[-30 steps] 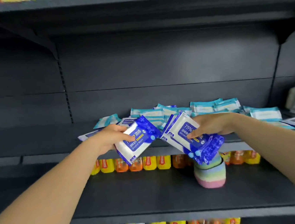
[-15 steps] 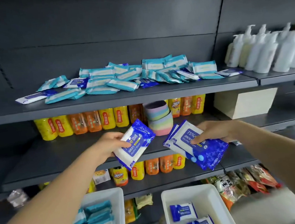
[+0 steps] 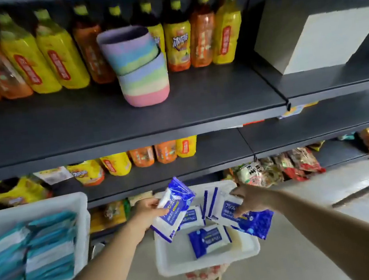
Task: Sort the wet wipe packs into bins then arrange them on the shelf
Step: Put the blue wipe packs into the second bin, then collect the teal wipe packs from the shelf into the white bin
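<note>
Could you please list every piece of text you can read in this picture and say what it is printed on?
"Alcohol Wipes": left hand's pack.
"75%": right hand's packs.
Chinese characters on both, on the bottles and on a snack bag: too blurred to read.
Pack in the bin: label unreadable.

Glossy plastic wipe packs [image 3: 210,240]; smooth white plastic bin [image 3: 207,264].

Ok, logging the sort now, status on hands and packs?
Left hand holds one blue pack. Right hand holds several blue packs. Both over white bin, two blue packs inside. Nothing in the way.
</note>
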Tool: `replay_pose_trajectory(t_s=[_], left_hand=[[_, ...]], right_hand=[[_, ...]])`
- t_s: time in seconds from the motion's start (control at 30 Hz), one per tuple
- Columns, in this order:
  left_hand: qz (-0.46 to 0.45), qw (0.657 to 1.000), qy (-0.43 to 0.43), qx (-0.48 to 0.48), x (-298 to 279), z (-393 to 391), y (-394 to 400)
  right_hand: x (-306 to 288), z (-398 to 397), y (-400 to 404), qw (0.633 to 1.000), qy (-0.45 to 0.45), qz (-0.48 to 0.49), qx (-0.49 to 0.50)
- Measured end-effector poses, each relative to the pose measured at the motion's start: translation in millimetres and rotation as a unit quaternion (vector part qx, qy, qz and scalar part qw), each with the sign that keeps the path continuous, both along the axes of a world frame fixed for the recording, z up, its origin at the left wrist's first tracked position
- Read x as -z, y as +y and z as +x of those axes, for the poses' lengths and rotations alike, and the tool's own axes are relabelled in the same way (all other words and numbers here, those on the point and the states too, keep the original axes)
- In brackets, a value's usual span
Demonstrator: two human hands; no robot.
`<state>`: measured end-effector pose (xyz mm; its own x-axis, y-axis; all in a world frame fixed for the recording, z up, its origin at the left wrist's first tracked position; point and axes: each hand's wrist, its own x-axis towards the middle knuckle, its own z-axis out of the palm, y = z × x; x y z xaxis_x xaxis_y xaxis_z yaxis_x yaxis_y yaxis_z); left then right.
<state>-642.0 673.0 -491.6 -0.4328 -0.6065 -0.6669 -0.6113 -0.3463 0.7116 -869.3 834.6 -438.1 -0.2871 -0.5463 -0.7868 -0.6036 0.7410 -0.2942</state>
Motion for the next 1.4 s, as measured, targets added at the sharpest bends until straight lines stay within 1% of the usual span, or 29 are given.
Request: replay_pose_trajectory(t_s=[0.13, 0.2, 0.33, 0.4, 0.47, 0.6, 0.73, 0.83, 0.97, 1.03, 1.13, 1.23, 1.33, 1.4], left_hand=[[0.016, 0.999, -0.042, -0.007, 83, -33, 3], [0.015, 0.997, -0.07, -0.007, 122, -46, -2], [0.012, 0.992, -0.121, 0.043, 185, -65, -9], [0.011, 0.987, -0.147, 0.056, 207, -72, -10], [-0.004, 0.982, -0.174, 0.073, 222, -76, -11], [-0.069, 0.963, -0.24, 0.1, 244, -74, -13], [-0.117, 0.951, -0.269, 0.099, 250, -74, -9], [-0.147, 0.943, -0.276, 0.112, 248, -74, -6], [-0.216, 0.929, -0.264, 0.145, 236, -73, -5], [-0.228, 0.929, -0.247, 0.153, 224, -73, -3], [-0.247, 0.927, -0.222, 0.175, 197, -67, -4], [-0.289, 0.903, -0.215, 0.235, 160, -52, -7], [-0.332, 0.876, -0.215, 0.276, 110, -28, -11], [-0.332, 0.877, -0.21, 0.277, 68, -5, -12]], right_hand=[[96, -26, -12, 0.998, -0.027, 0.023, -0.06], [138, -32, -17, 0.994, -0.056, 0.031, -0.084], [212, -35, -20, 0.985, -0.11, 0.058, -0.121], [239, -32, -20, 0.98, -0.12, 0.071, -0.143], [257, -30, -21, 0.979, -0.119, 0.061, -0.152], [277, -28, -21, 0.987, -0.097, 0.02, -0.123], [283, -26, -18, 0.988, -0.072, 0.001, -0.136], [281, -25, -16, 0.989, -0.034, -0.036, -0.14], [270, -22, -16, 0.989, 0.015, -0.072, -0.132], [259, -18, -19, 0.987, 0.029, -0.085, -0.133], [233, -9, -26, 0.982, 0.061, -0.113, -0.135], [197, 4, -34, 0.975, 0.102, -0.145, -0.133], [147, 21, -39, 0.961, 0.152, -0.172, -0.152], [106, 35, -40, 0.952, 0.178, -0.187, -0.166]])
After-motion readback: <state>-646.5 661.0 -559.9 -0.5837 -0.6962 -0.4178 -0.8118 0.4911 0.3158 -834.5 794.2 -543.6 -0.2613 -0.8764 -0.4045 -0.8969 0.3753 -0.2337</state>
